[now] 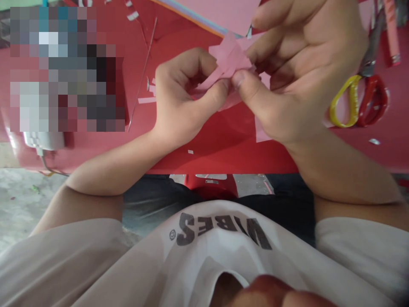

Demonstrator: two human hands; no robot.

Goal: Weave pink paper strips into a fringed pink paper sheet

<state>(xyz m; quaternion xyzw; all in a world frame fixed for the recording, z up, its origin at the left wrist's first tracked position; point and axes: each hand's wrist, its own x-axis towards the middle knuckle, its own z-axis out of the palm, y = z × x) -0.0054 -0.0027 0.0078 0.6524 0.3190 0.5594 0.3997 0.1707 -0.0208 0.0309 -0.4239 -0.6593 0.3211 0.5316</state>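
Legibly, the only readable writing is "VIBES" in dark capitals on the white T-shirt [220,238] at 6 o'clock, upside down in this view, with a small round mark beside it.

Centrally, the folded pink paper [228,59] lies between the hands, at 3 o'clock from the left hand [183,96] and 9 o'clock from the right hand [303,72]. Both hands pinch it: the left thumb and curled fingers hold one side, the right thumb and bent fingers the other, with the thumb tips just beside each other. Paper flaps project beyond the grip.

On the red table [223,147], scissors with yellow and red handles [359,100] lie near the right hand at 3 o'clock, and a pink sheet [207,15] lies at 12 o'clock. A thin metal rod [143,74] and pink paper strips [147,100] lie at 9 o'clock from the left hand. A pixelated patch obscures the table's 10 o'clock area.
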